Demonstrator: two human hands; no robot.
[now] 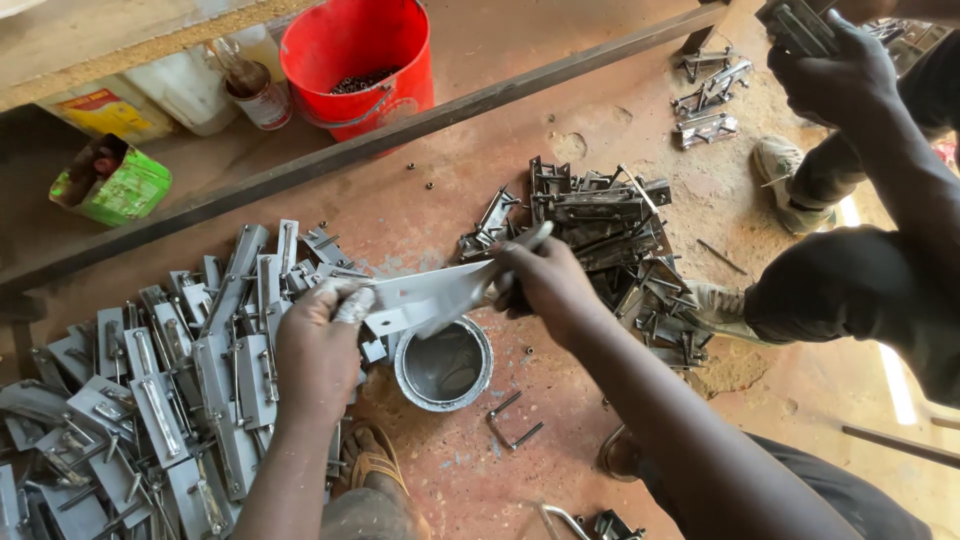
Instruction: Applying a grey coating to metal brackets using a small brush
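My left hand and my right hand both grip one flat grey-painted metal piece, held level just above an open round tin of grey paint on the reddish floor. The left hand's fingertips are smeared grey and pinch the piece's left end. The right hand closes over its right end. Left of my hands lies a big heap of grey-painted metal latches. Behind my right hand sits a pile of bare dark metal latches.
Another person's hand at the top right holds a metal part, with their legs and shoes beside the bare pile. A red bucket, bottles and a green box stand behind a long dark steel bar. A bent rod lies by the tin.
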